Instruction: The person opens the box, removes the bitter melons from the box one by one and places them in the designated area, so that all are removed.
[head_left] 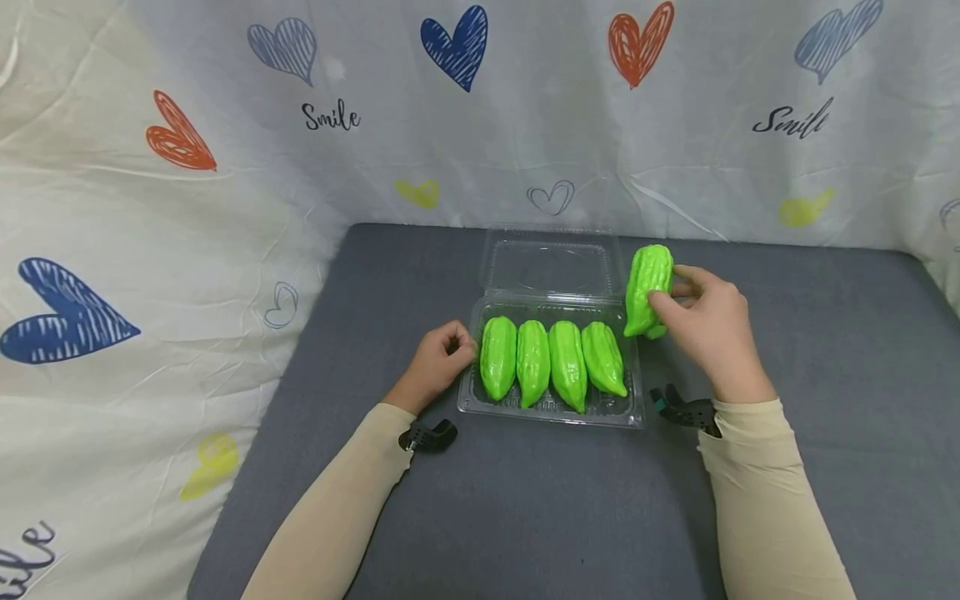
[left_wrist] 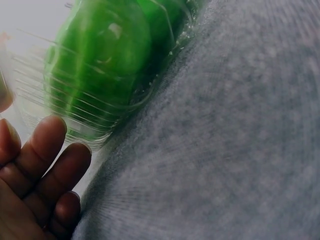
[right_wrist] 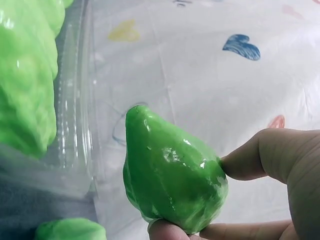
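Observation:
A clear plastic container [head_left: 551,419] holds a row of several bright green, ribbed bitter melons [head_left: 533,362]. At its left side my left hand [head_left: 435,362] has curled fingers, with the thumb and forefinger at the rim. In the left wrist view, the fingertips [left_wrist: 52,131] are against the ridged wall. My right hand [head_left: 708,329] pinches another bitter melon [right_wrist: 172,167] between thumb and fingers, raised by the container's right back corner. Below it, part of one more bitter melon [right_wrist: 70,231] shows; the held one mostly hides it in the head view.
The container's transparent lid [head_left: 551,262] lies open toward the back. Grey cloth covers the table [head_left: 540,508]. Behind and to the left hangs a white curtain [head_left: 480,142] printed with hearts. Each wrist wears a black camera strap [head_left: 429,435].

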